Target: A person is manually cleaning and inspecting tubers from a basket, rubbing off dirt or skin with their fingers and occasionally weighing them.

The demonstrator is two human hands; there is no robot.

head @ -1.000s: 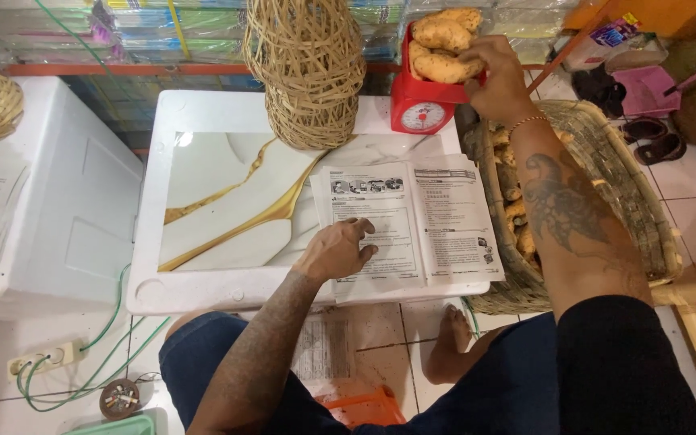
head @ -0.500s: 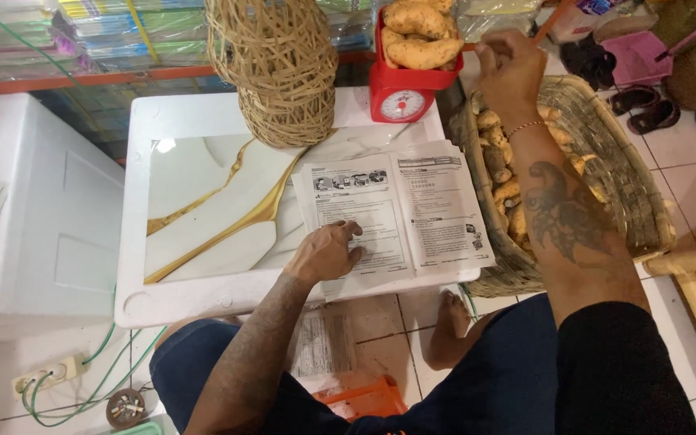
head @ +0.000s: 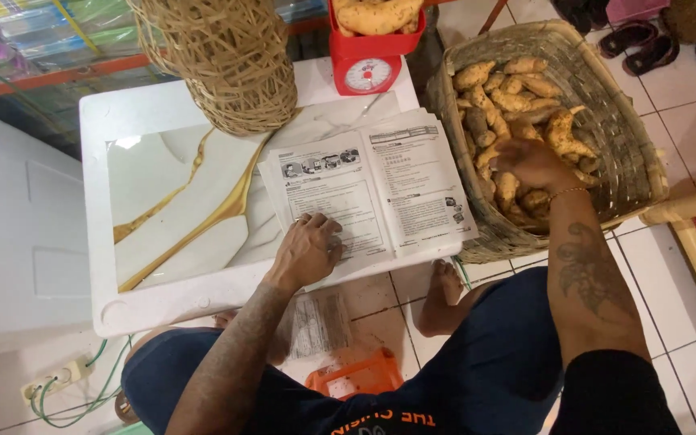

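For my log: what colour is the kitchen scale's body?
Red, with a white dial: the kitchen scale shows best in the head view.

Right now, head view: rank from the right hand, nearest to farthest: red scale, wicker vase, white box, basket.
1. Basket, right: the right hand is inside it, on the tubers.
2. Red scale, top centre, beyond the basket's left rim.
3. Wicker vase, top left of the table.
4. White box, far left, past the table.
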